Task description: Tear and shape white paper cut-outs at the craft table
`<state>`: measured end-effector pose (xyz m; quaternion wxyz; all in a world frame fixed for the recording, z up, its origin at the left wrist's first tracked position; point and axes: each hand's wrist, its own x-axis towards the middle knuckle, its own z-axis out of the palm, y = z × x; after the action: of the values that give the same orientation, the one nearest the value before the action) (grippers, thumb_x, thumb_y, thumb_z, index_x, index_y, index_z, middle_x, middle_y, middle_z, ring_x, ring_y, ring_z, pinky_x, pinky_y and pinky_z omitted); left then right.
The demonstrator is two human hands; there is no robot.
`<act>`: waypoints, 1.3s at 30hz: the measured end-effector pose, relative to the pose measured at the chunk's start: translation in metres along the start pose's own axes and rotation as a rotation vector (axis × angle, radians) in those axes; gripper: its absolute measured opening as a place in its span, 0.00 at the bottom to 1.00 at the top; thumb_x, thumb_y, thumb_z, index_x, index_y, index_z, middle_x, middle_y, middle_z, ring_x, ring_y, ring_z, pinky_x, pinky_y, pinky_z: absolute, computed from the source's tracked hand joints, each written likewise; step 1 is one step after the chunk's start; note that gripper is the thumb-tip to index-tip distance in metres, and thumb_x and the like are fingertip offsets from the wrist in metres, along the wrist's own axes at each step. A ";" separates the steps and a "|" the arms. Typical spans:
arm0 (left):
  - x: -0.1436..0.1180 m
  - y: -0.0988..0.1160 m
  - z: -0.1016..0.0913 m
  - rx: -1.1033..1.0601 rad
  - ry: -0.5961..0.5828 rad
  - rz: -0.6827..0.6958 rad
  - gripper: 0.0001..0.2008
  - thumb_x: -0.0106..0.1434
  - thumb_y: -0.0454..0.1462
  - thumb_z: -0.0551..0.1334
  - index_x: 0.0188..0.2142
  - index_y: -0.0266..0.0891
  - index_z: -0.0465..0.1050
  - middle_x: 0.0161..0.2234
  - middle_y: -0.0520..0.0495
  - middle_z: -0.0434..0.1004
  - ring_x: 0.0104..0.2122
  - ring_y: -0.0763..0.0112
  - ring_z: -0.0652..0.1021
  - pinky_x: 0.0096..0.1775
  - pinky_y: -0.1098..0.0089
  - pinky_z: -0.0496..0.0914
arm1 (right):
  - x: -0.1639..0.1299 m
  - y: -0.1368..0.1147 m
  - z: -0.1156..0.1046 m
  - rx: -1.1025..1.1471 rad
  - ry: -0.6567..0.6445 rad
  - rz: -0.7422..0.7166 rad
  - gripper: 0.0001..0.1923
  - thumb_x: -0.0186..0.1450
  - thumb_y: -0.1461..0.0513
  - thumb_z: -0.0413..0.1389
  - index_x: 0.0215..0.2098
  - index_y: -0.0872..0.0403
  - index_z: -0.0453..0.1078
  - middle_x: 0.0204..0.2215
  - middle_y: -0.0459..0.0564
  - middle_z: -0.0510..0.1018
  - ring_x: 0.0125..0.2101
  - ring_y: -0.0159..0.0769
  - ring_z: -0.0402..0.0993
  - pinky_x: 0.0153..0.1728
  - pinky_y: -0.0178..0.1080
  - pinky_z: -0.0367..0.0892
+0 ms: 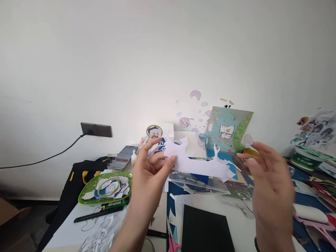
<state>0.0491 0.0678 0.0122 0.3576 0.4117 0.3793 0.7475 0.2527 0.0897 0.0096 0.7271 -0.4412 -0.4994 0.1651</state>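
White paper scrap (195, 162), cut ragged, is held up above the cluttered worktop (244, 224), pinched at its left end between thumb and fingers of the raised left hand (152, 168). The right hand (267, 182), blurred, is raised just beside its other end, fingers loosely apart, holding nothing.

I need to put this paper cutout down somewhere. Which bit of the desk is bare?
The bare white strip lies between the green plate and the black pad, under the left hand. The right side, past the right hand, is crowded with packets and pink scissors.
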 end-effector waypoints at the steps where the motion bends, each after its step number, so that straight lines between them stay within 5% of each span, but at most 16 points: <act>1: 0.000 -0.002 0.001 -0.011 -0.011 -0.026 0.24 0.52 0.35 0.70 0.49 0.46 0.70 0.25 0.56 0.76 0.26 0.77 0.76 0.30 0.78 0.72 | -0.004 -0.003 -0.002 0.075 -0.075 -0.057 0.22 0.62 0.53 0.56 0.53 0.46 0.66 0.46 0.52 0.75 0.40 0.43 0.74 0.43 0.48 0.68; 5: -0.001 -0.011 0.007 -0.085 -0.134 -0.148 0.14 0.53 0.36 0.69 0.40 0.41 0.76 0.27 0.52 0.79 0.29 0.74 0.78 0.32 0.77 0.73 | -0.019 -0.009 0.000 0.408 -0.789 0.025 0.25 0.62 0.44 0.52 0.54 0.41 0.67 0.49 0.53 0.76 0.41 0.48 0.76 0.38 0.49 0.72; 8: -0.004 -0.014 0.010 -0.158 -0.238 -0.225 0.10 0.55 0.37 0.67 0.38 0.40 0.77 0.30 0.49 0.81 0.30 0.73 0.79 0.32 0.76 0.73 | -0.027 -0.011 0.013 0.577 -1.028 0.262 0.26 0.60 0.45 0.55 0.55 0.39 0.65 0.56 0.49 0.70 0.53 0.47 0.69 0.45 0.48 0.69; 14: -0.003 -0.011 0.012 -0.219 -0.252 -0.307 0.09 0.56 0.37 0.67 0.38 0.39 0.77 0.29 0.49 0.81 0.29 0.72 0.79 0.33 0.74 0.74 | -0.026 -0.015 0.021 0.649 -0.967 0.417 0.23 0.64 0.49 0.53 0.55 0.44 0.66 0.58 0.52 0.68 0.55 0.45 0.66 0.49 0.47 0.65; 22: -0.002 -0.008 0.014 -0.226 -0.153 -0.328 0.10 0.54 0.39 0.68 0.35 0.38 0.78 0.28 0.49 0.80 0.27 0.73 0.78 0.31 0.74 0.74 | -0.026 -0.015 0.018 0.647 -0.968 0.438 0.23 0.63 0.51 0.56 0.55 0.44 0.65 0.58 0.51 0.68 0.56 0.46 0.65 0.50 0.48 0.63; 28: -0.001 -0.011 0.015 -0.193 -0.192 -0.322 0.10 0.54 0.40 0.69 0.35 0.38 0.78 0.29 0.49 0.80 0.27 0.74 0.78 0.32 0.74 0.74 | -0.024 -0.012 0.019 0.621 -0.989 0.443 0.24 0.63 0.51 0.56 0.56 0.45 0.64 0.59 0.51 0.66 0.57 0.45 0.63 0.50 0.47 0.63; 33: -0.004 -0.011 0.016 -0.126 -0.169 -0.269 0.19 0.47 0.34 0.72 0.40 0.38 0.76 0.32 0.49 0.82 0.33 0.72 0.80 0.38 0.74 0.73 | -0.025 -0.012 0.020 0.553 -0.944 0.393 0.24 0.63 0.50 0.54 0.56 0.47 0.64 0.59 0.53 0.67 0.55 0.44 0.66 0.48 0.46 0.66; 39: -0.003 -0.010 0.016 -0.079 -0.172 -0.239 0.13 0.50 0.36 0.70 0.37 0.40 0.78 0.28 0.50 0.81 0.30 0.72 0.79 0.33 0.75 0.72 | -0.030 -0.018 0.014 0.289 -0.723 0.232 0.17 0.64 0.55 0.56 0.51 0.46 0.66 0.48 0.52 0.75 0.41 0.40 0.76 0.42 0.44 0.72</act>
<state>0.0668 0.0742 0.0084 0.4909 0.4119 0.3639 0.6760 0.2231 0.0659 0.0085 0.5357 -0.3012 -0.6416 0.4591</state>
